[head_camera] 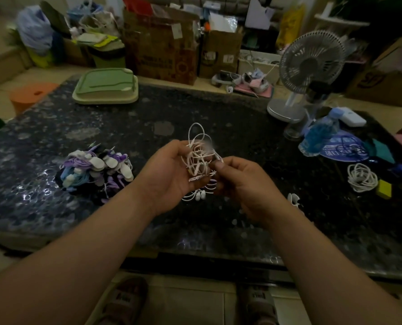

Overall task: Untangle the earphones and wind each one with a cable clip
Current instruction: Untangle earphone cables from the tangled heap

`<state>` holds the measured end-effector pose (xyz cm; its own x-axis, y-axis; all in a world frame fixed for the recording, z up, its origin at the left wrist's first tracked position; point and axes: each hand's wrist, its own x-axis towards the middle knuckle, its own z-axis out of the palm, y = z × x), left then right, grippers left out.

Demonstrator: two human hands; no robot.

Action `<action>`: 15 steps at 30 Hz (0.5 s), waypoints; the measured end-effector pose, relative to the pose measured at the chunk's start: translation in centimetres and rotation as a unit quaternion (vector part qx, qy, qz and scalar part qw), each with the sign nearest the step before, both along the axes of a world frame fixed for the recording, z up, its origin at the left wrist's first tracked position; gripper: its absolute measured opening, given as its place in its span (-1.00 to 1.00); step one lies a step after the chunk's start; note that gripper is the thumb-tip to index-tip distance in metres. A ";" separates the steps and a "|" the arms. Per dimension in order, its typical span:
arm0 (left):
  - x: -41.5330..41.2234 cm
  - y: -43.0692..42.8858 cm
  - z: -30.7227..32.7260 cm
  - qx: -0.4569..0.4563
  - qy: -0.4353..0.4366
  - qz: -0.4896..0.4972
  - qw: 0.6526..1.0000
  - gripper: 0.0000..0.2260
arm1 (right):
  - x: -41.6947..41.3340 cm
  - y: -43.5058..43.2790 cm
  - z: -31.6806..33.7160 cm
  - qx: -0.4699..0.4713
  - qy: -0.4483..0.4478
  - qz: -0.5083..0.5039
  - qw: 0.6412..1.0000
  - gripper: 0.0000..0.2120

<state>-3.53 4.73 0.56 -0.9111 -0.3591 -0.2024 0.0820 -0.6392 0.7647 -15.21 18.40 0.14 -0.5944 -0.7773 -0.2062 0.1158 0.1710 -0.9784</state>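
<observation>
Earphones, one white tangle of them, were held up between both hands above the middle of the dark speckled bench. The left hand cupped the bundle from the side, its fingers curled round the loops. The right hand pinched a strand at the tangle's right edge between thumb and forefinger. Two earbuds dangled side by side below the hands, and several loose loops stood up above the knuckles.

On the bench to the left lay one heap of small pieces in purple, white, pale blue and black, too jumbled to count or to tell apart. To the right lay one coiled white cable, with one yellow block just beside it. One small white piece lay near the right wrist. At the far left of the bench sat one green tray; at the far right stood one white fan and one blue bottle. Two slippered feet showed below the bench edge.
</observation>
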 end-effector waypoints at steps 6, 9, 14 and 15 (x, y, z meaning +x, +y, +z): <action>-0.3 0.5 -0.4 -0.051 -0.044 0.033 0.997 -0.79 | -0.3 1.0 0.6 0.007 0.037 -0.012 0.999 -0.76; -0.2 0.5 -0.4 -0.077 -0.055 0.065 0.993 -0.66 | 0.0 1.5 1.0 -0.010 0.046 0.003 0.999 -0.82; 0.2 0.2 -0.4 -0.066 -0.060 0.076 0.993 -0.59 | 0.2 2.4 1.7 0.009 0.043 0.032 0.999 -0.76; 0.2 0.3 -0.3 -0.069 -0.057 0.074 0.993 -0.62 | 0.3 2.6 2.0 0.017 0.040 0.037 0.998 -0.76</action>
